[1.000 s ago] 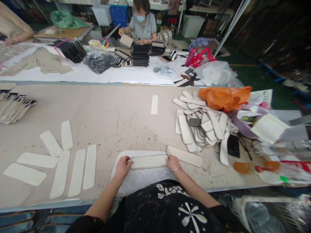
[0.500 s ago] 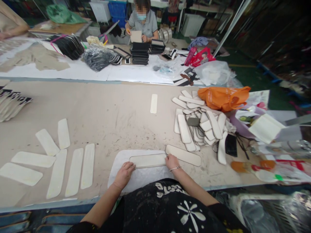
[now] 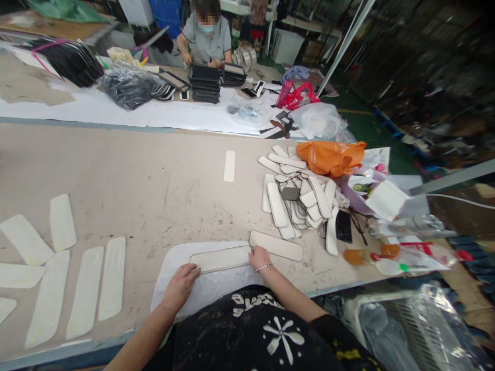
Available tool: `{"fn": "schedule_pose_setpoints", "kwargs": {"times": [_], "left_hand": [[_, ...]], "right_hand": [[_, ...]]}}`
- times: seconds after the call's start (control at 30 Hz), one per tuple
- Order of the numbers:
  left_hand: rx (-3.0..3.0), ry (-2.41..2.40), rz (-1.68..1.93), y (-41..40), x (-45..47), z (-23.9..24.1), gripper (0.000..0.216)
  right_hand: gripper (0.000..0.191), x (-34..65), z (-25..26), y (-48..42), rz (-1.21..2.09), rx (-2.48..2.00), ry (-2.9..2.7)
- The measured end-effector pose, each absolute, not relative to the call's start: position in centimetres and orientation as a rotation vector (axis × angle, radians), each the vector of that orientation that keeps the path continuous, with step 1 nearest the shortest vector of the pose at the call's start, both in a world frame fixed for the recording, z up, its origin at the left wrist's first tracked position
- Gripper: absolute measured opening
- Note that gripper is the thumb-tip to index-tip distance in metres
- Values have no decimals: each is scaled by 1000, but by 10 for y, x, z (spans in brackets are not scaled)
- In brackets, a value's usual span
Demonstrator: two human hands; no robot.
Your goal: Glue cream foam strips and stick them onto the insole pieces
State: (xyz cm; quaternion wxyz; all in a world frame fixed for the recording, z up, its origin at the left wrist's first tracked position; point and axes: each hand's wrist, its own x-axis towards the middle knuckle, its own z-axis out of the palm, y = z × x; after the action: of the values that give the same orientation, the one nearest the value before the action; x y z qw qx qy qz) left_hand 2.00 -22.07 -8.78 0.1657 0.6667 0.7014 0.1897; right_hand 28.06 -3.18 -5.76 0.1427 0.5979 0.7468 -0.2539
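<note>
A long cream strip with a dark rim lies flat on a white sheet at the near edge of the brown table. My left hand rests on the sheet with its fingertips curled on the strip's left end. My right hand, with a bracelet on the wrist, has its fingers closed on the strip's right end. A second cream strip lies just right of that hand.
Several cream strips are spread flat at the left. A heap of strips sits at the right beside an orange bag, a black phone and bottles. One strip lies alone mid-table. A person works at the far table.
My left hand slid from the strip's left end down along its near edge and back to the end. The view swung right, so everything shifted left in the frame.
</note>
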Motion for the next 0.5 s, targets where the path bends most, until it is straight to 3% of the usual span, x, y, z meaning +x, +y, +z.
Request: {"fn": "schedule_pose_setpoints", "kwargs": {"times": [0.27,0.37,0.5], "left_hand": [[1860,1987,531,-219,21,-83,28],[1864,2001,512,-218,22,-80,27],[1951,2015,525,-219,22,-80,28]], "right_hand": [[20,283,-50,-31,-703,1683,2185],[28,290,-38,-33,-646,1687,2216],[31,289,-25,-46,-623,1459,2553]]}}
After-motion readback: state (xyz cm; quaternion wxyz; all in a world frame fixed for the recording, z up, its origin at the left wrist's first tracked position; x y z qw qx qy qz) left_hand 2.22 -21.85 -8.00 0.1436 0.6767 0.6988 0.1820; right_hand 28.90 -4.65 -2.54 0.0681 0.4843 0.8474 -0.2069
